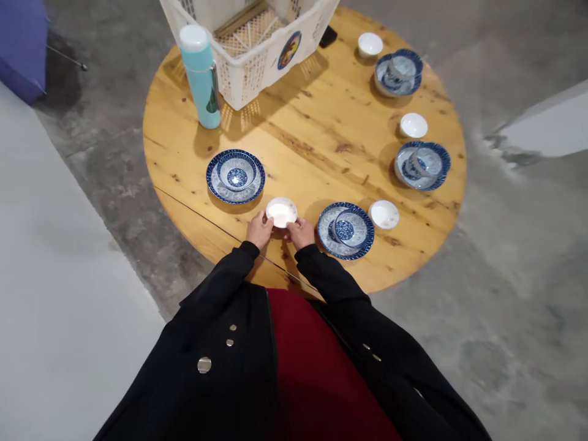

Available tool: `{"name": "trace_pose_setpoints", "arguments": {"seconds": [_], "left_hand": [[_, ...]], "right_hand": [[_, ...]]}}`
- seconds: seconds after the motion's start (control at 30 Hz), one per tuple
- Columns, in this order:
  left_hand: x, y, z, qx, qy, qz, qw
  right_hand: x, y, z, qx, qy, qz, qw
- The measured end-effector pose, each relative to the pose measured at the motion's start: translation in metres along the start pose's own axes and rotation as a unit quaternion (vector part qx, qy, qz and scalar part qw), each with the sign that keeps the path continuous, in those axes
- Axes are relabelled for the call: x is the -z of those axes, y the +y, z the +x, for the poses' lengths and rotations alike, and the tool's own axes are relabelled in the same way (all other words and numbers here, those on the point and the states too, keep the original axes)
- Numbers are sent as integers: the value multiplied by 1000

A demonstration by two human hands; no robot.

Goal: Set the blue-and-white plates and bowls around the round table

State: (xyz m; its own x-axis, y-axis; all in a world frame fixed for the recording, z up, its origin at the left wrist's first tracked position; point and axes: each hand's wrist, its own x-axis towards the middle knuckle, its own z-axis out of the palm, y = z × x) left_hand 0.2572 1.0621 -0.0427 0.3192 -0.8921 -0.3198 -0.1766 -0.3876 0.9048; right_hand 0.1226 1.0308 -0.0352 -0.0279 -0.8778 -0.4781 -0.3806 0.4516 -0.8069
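A small white bowl (282,210) is between my hands near the front edge of the round table. My left hand (260,230) grips its left rim, with fingers closed on it. On the opposite side my right hand (300,233) pinches the right rim. I cannot tell whether the bowl's base touches the wood. Behind my left hand lies a blue-patterned plate (212,187) with a matching bowl (237,176) on it. Just right of my right hand is another blue-patterned plate (325,236) carrying a bowl (345,231). A second small white bowl (384,215) stands beside that plate.
A white plastic basket (257,70) and a turquoise thermos (199,79) stand at the back left of the wooden table (298,147). A black phone (327,37) lies by the basket. Along the right edge are stacked blue dishes (399,177) and white bowls (413,125).
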Motion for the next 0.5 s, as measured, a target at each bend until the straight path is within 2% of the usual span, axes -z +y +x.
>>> {"name": "trace_pose_setpoints", "arguments": {"seconds": [0.17, 0.33, 0.43, 0.5], "left_hand": [[2, 6, 19, 9, 12, 53, 999], [4, 11, 27, 8, 18, 107, 994], [3, 9, 29, 1, 16, 97, 995], [1, 7, 31, 1, 10, 82, 997]], "right_hand": [[-14, -6, 19, -9, 18, 20, 1000], [-20, -5, 30, -10, 32, 4, 999], [-20, -1, 35, -8, 33, 4, 999], [-20, 2, 39, 16, 24, -1, 1000]]}}
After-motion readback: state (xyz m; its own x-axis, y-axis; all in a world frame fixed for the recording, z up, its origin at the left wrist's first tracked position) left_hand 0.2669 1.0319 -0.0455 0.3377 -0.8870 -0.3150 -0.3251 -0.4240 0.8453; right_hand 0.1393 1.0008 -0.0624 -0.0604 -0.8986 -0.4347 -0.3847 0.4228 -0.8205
